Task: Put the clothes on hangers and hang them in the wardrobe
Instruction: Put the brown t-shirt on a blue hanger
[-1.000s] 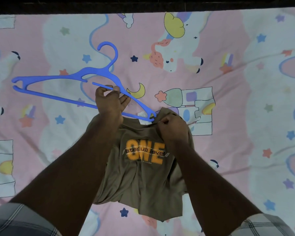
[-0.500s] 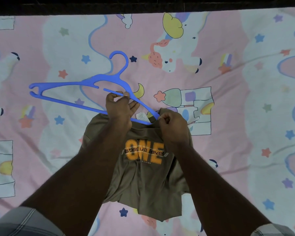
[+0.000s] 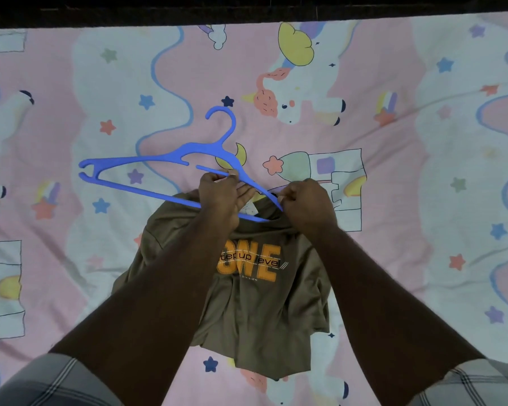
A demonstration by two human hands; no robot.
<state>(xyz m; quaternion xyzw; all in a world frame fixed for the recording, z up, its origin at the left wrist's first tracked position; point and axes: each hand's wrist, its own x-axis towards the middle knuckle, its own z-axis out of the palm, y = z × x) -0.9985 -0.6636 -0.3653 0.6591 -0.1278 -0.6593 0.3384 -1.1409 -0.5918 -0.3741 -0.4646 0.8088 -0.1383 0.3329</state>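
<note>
Two hands are busy in the middle of the head view. A brown shirt (image 3: 264, 291) with orange letters lies on a pink bed sheet (image 3: 408, 200), a little below the middle. A blue hanger (image 3: 165, 159) sits just above it, reaching to the left. One end of the hanger is tucked in the shirt's neck hole. The left hand (image 3: 223, 194) grips the hanger near its middle. The right hand (image 3: 308, 200) pinches the shirt's collar, close beside the left. I think the hanger is being put into the shirt. The next move likely needs the other hanger end slid inside, with the collar stretched wide. No wardrobe shows.
</note>
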